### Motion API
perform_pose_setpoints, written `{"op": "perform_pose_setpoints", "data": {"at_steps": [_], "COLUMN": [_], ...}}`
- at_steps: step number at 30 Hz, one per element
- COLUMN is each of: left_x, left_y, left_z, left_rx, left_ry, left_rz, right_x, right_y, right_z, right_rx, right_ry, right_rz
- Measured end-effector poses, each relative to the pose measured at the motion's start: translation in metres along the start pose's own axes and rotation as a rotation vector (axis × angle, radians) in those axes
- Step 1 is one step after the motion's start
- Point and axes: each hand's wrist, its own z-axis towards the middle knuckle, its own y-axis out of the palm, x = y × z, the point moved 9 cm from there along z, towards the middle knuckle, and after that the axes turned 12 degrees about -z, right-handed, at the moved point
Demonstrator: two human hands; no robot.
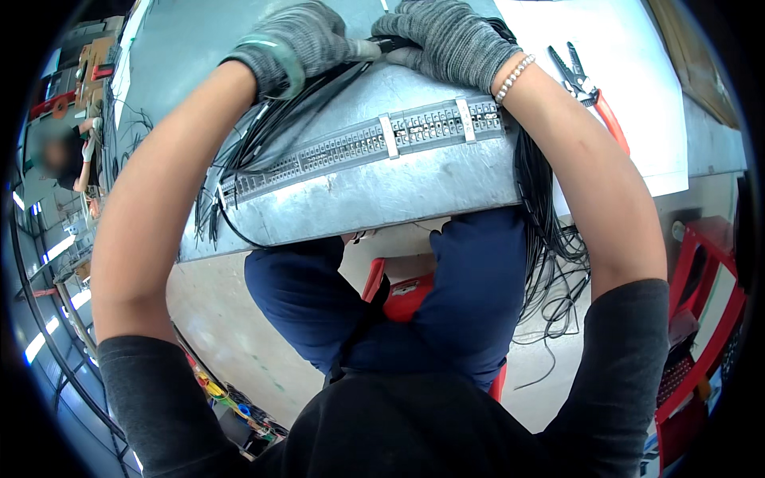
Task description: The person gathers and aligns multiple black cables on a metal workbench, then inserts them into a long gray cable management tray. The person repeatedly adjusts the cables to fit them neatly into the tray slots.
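Observation:
A bundle of black wires [323,81] runs across the metal table [343,199] under my hands. My left hand [307,41], in a grey knit glove, is closed on the bundle with its thumb pointing toward the other hand. Around that wrist sits a pale green ring [292,68]. My right hand [448,44], gloved alike, has its fingers curled over the same wires a little to the right. Nearer to me lies a long grey terminal strip [347,150] with two rows of small slots and light crosspieces. Wire ends fan out by its left end.
Pliers-like wire strippers [588,89] with red handles lie on white paper [641,119] at the right. A thick hank of black wires [538,191] hangs over the table edge toward the floor. A red metal frame [697,295] stands at the right; another person [72,159] is far left.

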Motion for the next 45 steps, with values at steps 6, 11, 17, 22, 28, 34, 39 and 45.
{"op": "perform_pose_setpoints", "data": {"at_steps": [6,11,17,22,28,34,39,45], "left_x": [0.005,0.009,0.024,0.010,0.012,0.019,0.022,-0.014], "left_y": [0.010,0.018,0.006,0.014,0.017,0.007,0.010,0.004], "left_z": [0.005,0.003,-0.005,0.007,0.003,-0.009,-0.013,0.012], "left_rx": [-0.079,-0.270,-0.238,-0.203,-0.243,0.048,0.230,-0.346], "left_ry": [0.253,0.104,0.163,0.205,0.182,0.199,0.290,0.393], "left_rz": [-0.615,-0.770,-0.666,-0.662,-0.623,-0.333,0.051,-0.533], "right_x": [0.005,0.008,0.007,0.006,0.006,0.007,0.002,0.001], "right_y": [-0.003,-0.005,-0.013,-0.011,-0.008,-0.014,-0.021,-0.025], "right_z": [0.001,0.000,-0.002,0.000,0.000,-0.004,0.000,-0.004], "right_rx": [0.094,0.103,0.142,0.163,0.138,0.204,0.153,0.166], "right_ry": [-0.012,0.019,0.000,-0.018,-0.032,-0.037,-0.010,0.013], "right_rz": [0.010,0.064,0.102,0.045,0.070,0.141,0.119,0.151]}}
